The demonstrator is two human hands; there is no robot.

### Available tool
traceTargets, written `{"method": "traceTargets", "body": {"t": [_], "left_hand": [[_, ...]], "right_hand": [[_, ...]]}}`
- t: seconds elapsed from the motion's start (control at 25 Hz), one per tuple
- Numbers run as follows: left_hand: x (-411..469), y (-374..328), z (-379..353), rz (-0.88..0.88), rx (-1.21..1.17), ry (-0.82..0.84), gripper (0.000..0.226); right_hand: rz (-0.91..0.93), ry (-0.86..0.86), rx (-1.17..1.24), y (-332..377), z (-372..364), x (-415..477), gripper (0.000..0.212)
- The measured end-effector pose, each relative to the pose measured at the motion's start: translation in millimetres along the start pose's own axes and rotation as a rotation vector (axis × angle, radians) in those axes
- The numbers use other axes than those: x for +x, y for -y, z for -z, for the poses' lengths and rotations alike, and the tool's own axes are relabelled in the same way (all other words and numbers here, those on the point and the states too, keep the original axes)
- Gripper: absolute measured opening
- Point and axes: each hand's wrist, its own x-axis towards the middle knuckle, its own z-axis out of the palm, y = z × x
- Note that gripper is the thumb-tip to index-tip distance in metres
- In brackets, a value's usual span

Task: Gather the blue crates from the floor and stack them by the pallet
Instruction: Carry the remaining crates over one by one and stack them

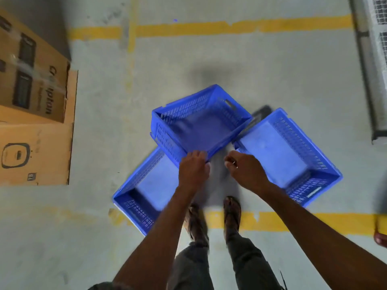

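Note:
Three blue slatted plastic crates are in front of my feet on the grey concrete floor. The middle crate [201, 124] is raised and tilted, and my left hand [193, 168] grips its near rim. A second crate [146, 193] lies on the floor at the lower left, partly under the middle one. The third crate [293, 155] sits to the right. My right hand [245, 170] hovers beside the third crate's near-left corner with fingers curled and nothing visible in them. No pallet is in view.
Large cardboard boxes [35, 101] stand at the left. Yellow floor lines run across the far floor [209, 29] and under my feet [293, 221]. A grey metal frame with mesh [372, 70] lines the right edge. Another person's foot [380, 238] shows at far right.

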Motion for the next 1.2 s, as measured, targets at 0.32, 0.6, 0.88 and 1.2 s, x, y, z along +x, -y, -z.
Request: {"method": "traceTargets", "body": {"t": [0.32,0.6,0.88,1.2], "left_hand": [[85,59,-122,-0.164,0.207,0.122,0.021],[38,104,61,-0.134,0.14,0.176,0.035],[-158,156,253,0.011,-0.188,0.305,0.037],[-264,158,255,0.278,-0.115,0.156,0.049]], "right_hand": [[-0.055,0.126,0.023,-47,-97,72,0.006],[0.139,-0.032,-0.279,-6,-72,46,0.106],[0.618,-0.073,-0.474,118,-11,13,0.087],[0.726,0.268,-0.219,266,-8,-80,0.03]]}}
